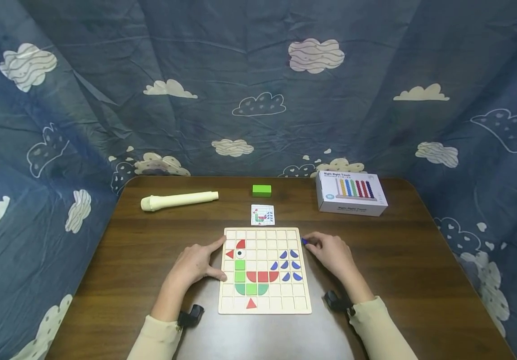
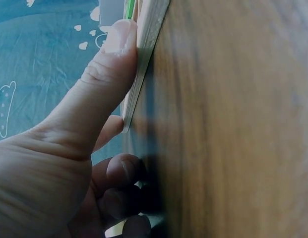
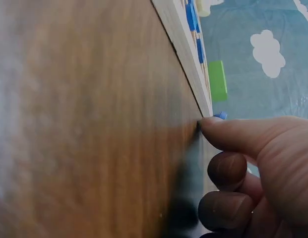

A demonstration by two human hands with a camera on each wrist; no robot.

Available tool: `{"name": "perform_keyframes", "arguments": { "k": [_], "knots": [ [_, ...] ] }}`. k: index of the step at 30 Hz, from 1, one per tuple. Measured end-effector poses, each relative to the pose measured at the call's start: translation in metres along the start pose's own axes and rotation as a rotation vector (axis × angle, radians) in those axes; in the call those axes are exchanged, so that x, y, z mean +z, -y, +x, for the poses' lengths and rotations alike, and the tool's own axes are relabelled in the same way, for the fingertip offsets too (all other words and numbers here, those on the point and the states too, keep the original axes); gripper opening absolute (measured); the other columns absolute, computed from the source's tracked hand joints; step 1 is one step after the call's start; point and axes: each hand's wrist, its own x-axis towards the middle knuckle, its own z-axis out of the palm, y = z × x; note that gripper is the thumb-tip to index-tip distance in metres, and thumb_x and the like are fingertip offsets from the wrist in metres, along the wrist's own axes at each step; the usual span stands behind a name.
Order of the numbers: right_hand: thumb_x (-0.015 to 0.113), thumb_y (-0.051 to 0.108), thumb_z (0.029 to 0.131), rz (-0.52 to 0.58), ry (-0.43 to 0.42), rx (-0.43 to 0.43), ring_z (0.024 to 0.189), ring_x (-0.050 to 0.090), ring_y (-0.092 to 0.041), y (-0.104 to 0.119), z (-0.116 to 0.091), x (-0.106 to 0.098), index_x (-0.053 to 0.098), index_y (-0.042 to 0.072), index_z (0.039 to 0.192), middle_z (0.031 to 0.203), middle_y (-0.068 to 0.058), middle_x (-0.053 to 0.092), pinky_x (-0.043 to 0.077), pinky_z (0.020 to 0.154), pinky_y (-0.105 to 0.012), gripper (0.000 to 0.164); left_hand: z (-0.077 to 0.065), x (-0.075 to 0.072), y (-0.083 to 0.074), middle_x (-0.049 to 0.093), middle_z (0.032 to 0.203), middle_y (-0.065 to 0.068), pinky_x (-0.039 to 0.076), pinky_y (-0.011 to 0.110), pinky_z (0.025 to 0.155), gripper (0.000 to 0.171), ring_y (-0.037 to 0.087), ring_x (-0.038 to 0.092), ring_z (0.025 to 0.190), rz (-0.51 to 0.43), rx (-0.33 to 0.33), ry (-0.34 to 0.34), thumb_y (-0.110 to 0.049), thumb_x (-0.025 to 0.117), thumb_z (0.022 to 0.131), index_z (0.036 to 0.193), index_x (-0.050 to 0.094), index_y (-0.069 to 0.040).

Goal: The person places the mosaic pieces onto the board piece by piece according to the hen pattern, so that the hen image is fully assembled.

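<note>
A wooden grid board (image 1: 265, 306) lies on the table, with red, green and blue shapes laid out on it as a bird. My left hand (image 1: 191, 265) is at its left side, thumb and index finger spread along the edge; in the left wrist view the thumb (image 2: 111, 64) rests against the rim. Just off the upper right edge, my right hand (image 1: 332, 252) pinches a small blue piece (image 1: 304, 241) between thumb and index finger. Only a bit of that blue piece (image 3: 221, 115) shows in the right wrist view. Several blue petal-shaped pieces (image 1: 285, 265) sit on the board's right part.
Behind the board lies a small picture card (image 1: 263, 215) showing a similar bird. Farther back is a green block (image 1: 262, 190). A cream microphone-shaped stick (image 1: 179, 200) lies at the back left, and a white box (image 1: 352, 193) at the back right. A cloud-patterned curtain (image 1: 258, 125) hangs behind the table.
</note>
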Motion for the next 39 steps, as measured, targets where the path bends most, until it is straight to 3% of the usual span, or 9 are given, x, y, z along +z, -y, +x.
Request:
{"name": "perform_keyframes", "arguments": {
  "k": [7, 13, 22, 26, 31, 36, 39],
  "knots": [
    [0.080, 0.029, 0.095, -0.001, -0.016, 0.002, 0.062, 0.050, -0.015, -0.001, -0.008, 0.000, 0.079, 0.023, 0.118, 0.070, 0.004, 0.060, 0.036, 0.059, -0.032, 0.024, -0.001, 0.000, 0.001, 0.076, 0.123, 0.021, 0.050, 0.041, 0.075, 0.117, 0.024, 0.056, 0.077, 0.012, 0.006, 0.004, -0.056, 0.099, 0.061, 0.162, 0.047, -0.030],
    [0.078, 0.027, 0.097, 0.013, 0.039, 0.005, 0.064, 0.050, -0.016, 0.002, -0.006, -0.001, 0.078, 0.025, 0.126, 0.071, 0.002, 0.057, 0.036, 0.060, -0.032, 0.028, -0.002, 0.000, 0.001, 0.075, 0.125, 0.021, 0.050, 0.041, 0.075, 0.116, 0.024, 0.056, 0.078, 0.006, 0.003, -0.001, -0.056, 0.099, 0.061, 0.162, 0.047, -0.030],
    [0.084, 0.040, 0.091, -0.034, 0.028, -0.001, 0.068, 0.054, -0.014, -0.005, -0.009, -0.001, 0.077, 0.019, 0.107, 0.075, 0.004, 0.064, 0.038, 0.061, -0.031, 0.027, -0.001, 0.000, 0.001, 0.075, 0.127, 0.020, 0.050, 0.041, 0.076, 0.116, 0.024, 0.056, 0.078, -0.005, -0.003, 0.014, -0.057, 0.098, 0.061, 0.162, 0.046, -0.032],
    [0.085, 0.038, 0.091, -0.008, 0.046, -0.001, 0.069, 0.053, -0.015, -0.008, -0.010, -0.006, 0.077, 0.020, 0.116, 0.074, 0.003, 0.062, 0.037, 0.063, -0.032, 0.032, 0.000, -0.002, 0.001, 0.075, 0.127, 0.021, 0.049, 0.041, 0.073, 0.116, 0.025, 0.057, 0.077, 0.007, 0.011, 0.000, -0.058, 0.097, 0.061, 0.162, 0.046, -0.030],
    [0.080, 0.030, 0.096, -0.026, 0.092, -0.033, 0.070, 0.052, -0.015, -0.009, -0.012, -0.007, 0.081, 0.023, 0.117, 0.076, 0.005, 0.063, 0.038, 0.064, -0.032, 0.022, 0.000, -0.001, 0.002, 0.074, 0.130, 0.021, 0.052, 0.042, 0.076, 0.116, 0.025, 0.058, 0.078, 0.020, 0.012, 0.003, -0.059, 0.097, 0.061, 0.162, 0.047, -0.031],
    [0.080, 0.030, 0.096, -0.020, 0.060, -0.044, 0.069, 0.052, -0.014, -0.009, -0.016, -0.006, 0.081, 0.020, 0.103, 0.074, 0.006, 0.063, 0.038, 0.064, -0.031, 0.013, -0.001, 0.000, 0.002, 0.074, 0.131, 0.021, 0.051, 0.042, 0.075, 0.116, 0.025, 0.058, 0.079, 0.018, -0.005, 0.014, -0.059, 0.097, 0.061, 0.162, 0.047, -0.031],
    [0.080, 0.026, 0.096, 0.046, 0.031, -0.041, 0.067, 0.050, -0.013, -0.010, -0.020, -0.008, 0.080, 0.016, 0.100, 0.071, 0.004, 0.059, 0.037, 0.062, -0.029, 0.011, 0.001, -0.001, 0.000, 0.073, 0.132, 0.021, 0.051, 0.042, 0.076, 0.116, 0.025, 0.059, 0.081, 0.012, -0.005, 0.011, -0.059, 0.097, 0.062, 0.162, 0.045, -0.032]
  ]
}}
